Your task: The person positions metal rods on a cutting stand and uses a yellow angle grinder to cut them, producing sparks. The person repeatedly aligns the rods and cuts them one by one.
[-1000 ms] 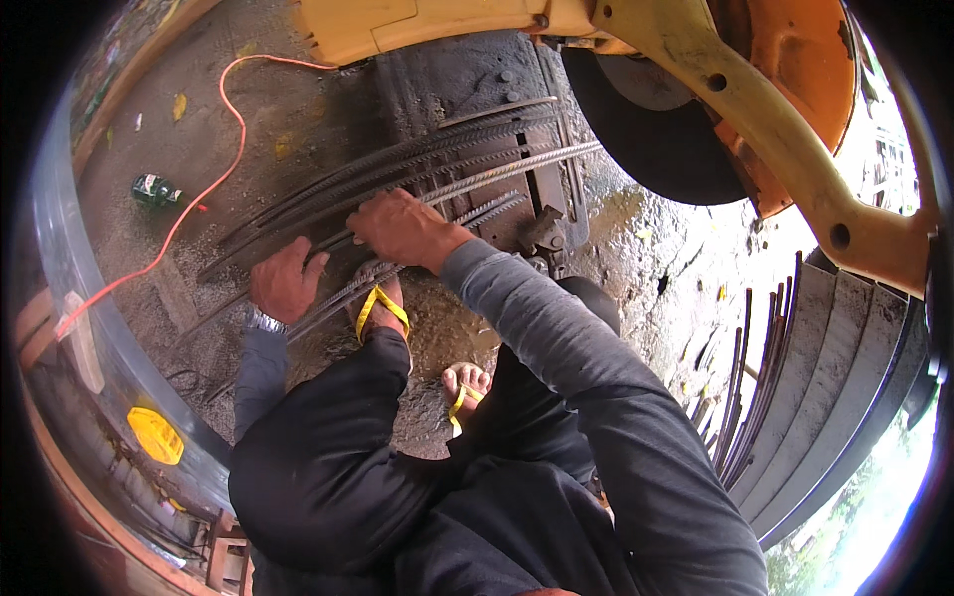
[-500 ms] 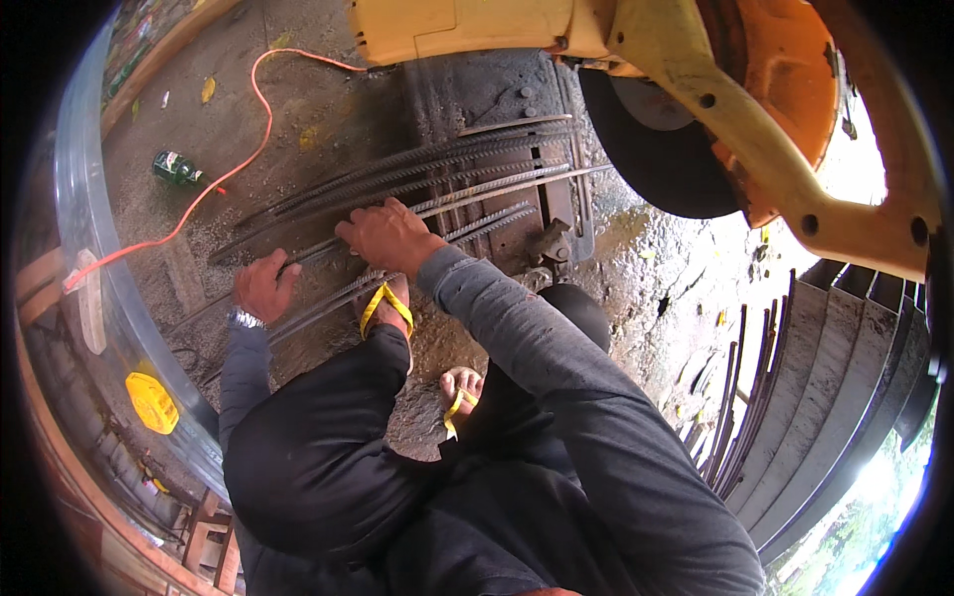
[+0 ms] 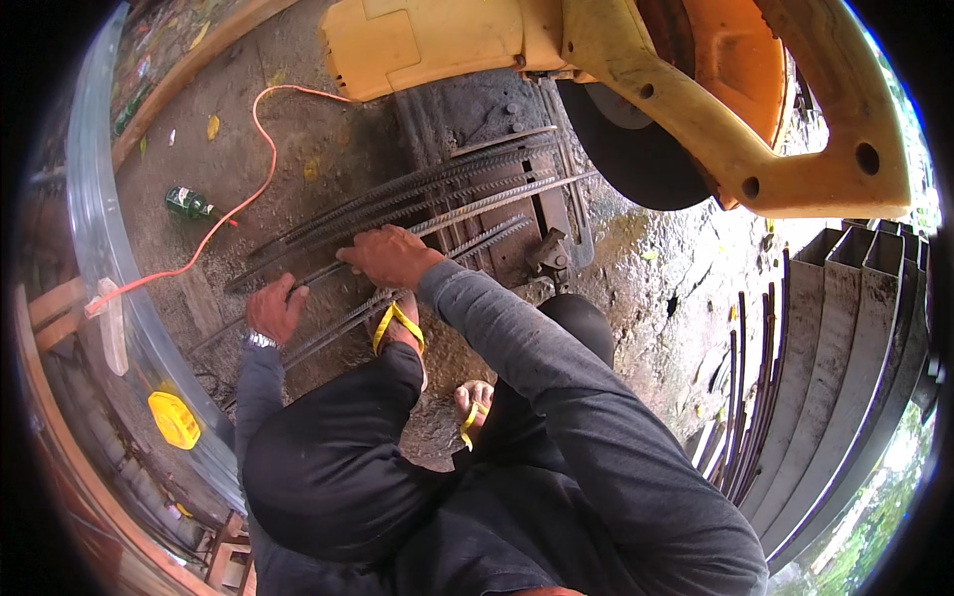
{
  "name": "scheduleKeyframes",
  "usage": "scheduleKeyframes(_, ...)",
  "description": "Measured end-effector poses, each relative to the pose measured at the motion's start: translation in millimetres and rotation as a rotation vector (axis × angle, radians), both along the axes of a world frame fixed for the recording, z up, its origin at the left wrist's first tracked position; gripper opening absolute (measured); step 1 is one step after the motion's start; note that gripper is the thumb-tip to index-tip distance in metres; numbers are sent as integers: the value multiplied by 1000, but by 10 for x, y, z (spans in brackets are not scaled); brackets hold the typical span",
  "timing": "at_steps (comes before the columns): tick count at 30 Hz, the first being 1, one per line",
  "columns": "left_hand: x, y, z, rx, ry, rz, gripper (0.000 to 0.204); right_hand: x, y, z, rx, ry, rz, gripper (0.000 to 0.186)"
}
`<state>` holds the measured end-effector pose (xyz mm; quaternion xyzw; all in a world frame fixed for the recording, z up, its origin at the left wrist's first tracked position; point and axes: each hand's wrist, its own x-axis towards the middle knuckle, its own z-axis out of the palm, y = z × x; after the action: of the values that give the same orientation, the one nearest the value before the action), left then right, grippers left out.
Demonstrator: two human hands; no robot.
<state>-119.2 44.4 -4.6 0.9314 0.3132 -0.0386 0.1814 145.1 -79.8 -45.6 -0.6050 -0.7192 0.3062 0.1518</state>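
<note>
Several ribbed steel rebar rods [image 3: 475, 207] lie slantwise on the dark metal base [image 3: 452, 109] of a yellow cut-off saw [image 3: 447, 40]. My right hand [image 3: 390, 260] is closed over one rod, thumb and fingers pinching it left of the base. Farther left along the same rod, my left hand [image 3: 273, 310] curls round it, a metal watch [image 3: 260, 340] at the wrist. A short stretch of rod shows between the hands. The saw's black cutting disc [image 3: 621, 164] hangs beyond the rods' right ends. Two shorter rods [image 3: 492, 234] lie nearer me.
An orange cord [image 3: 270, 169] crosses the ground from the saw, passing a green bottle [image 3: 187, 203]. At left lie a clear bent sheet [image 3: 99, 214] and a yellow tape measure [image 3: 174, 420]. Grey steel channels [image 3: 830, 338] and thin bars [image 3: 767, 368] stand at right. My sandalled feet [image 3: 399, 326] are close to the rods.
The whole view has shifted slightly, with the saw now farther left in the picture. Both hands keep nearly the same places on the rod.
</note>
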Motion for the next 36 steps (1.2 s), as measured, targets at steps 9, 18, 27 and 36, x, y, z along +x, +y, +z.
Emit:
scheduleKeyframes(9, 79, 37, -37, 21, -77, 12, 35, 137, 62, 125, -38, -33, 10, 42)
scheduleKeyframes(18, 103, 69, -69, 5, -50, 18, 37, 155, 85, 94, -29, -20, 19, 42)
scheduleKeyframes(27, 134, 34, 23, -36, -12, 60, 33, 183, 113, 203, -116, 79, -68, 29)
scheduleKeyframes(36, 224, -23, 161, 113, -95, 103, 27, 97, 129, 398, 140, -49, -116, 30)
